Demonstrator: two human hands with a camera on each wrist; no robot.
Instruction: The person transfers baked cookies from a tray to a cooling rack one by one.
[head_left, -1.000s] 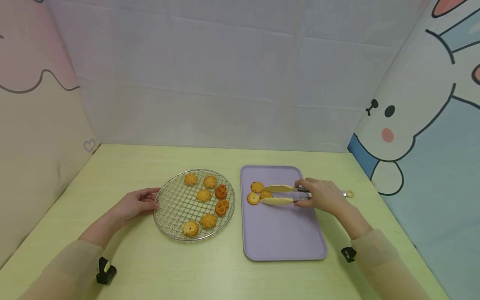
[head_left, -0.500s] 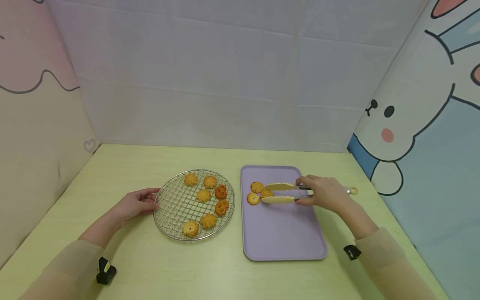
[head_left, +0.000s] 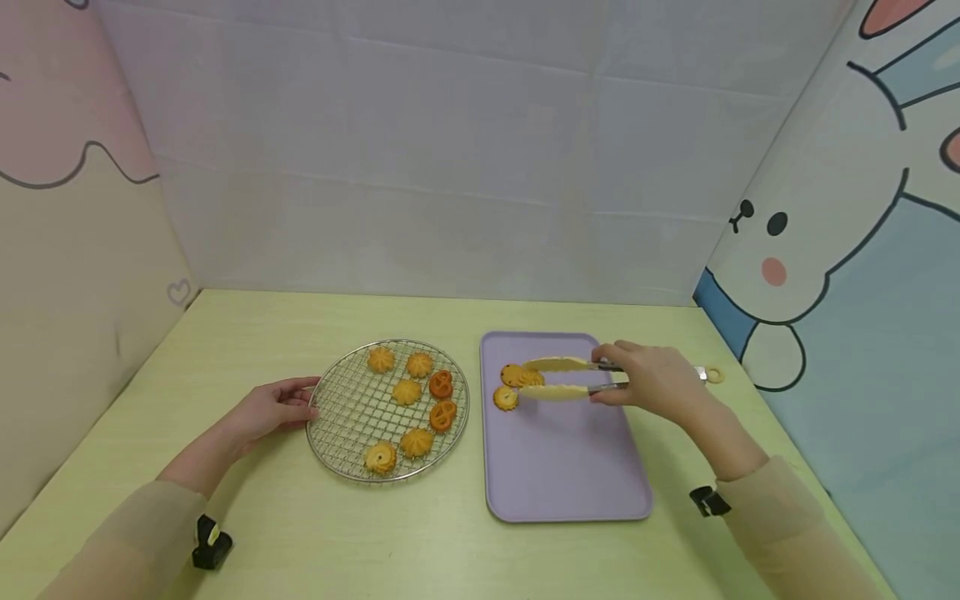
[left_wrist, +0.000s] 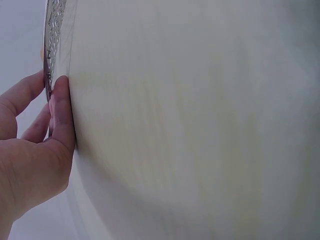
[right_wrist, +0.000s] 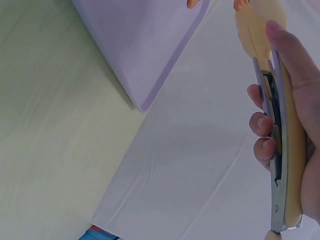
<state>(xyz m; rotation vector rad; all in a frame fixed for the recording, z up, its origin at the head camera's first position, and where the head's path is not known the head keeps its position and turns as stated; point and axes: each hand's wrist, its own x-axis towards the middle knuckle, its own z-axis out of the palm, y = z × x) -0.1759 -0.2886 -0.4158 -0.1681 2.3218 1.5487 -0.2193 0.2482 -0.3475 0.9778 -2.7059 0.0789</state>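
Note:
My left hand (head_left: pixel 270 410) pinches the left rim of a round wire cooling rack (head_left: pixel 348 417); the left wrist view shows the rack's rim between the thumb and fingers (left_wrist: pixel 61 112). My right hand (head_left: pixel 660 379) grips metal tongs (head_left: pixel 558 392) with cream tips and handle. The tongs' tips stand apart around a swirled cookie (head_left: pixel 532 379) over the purple tray (head_left: pixel 562 467); whether they touch it is unclear. Close by lie a dotted cookie (head_left: pixel 512 375) and a ring-shaped cookie (head_left: pixel 506 398). In the right wrist view the fingers wrap round the tongs (right_wrist: pixel 292 150).
Several star-shaped cookies (head_left: pixel 407 392) lie on the rack, with two pretzel-shaped cookies (head_left: pixel 442 415) at its right side and a swirled cookie (head_left: pixel 380 457) near its front. A strip of pale table (head_left: pixel 476 533) separates rack and tray. White sheeting (head_left: pixel 465 167) stands behind.
My right hand and the tongs have shifted slightly backward, the hand also a little right. The swirled cookie has moved slightly back, closer to the dotted one. My left hand stays put.

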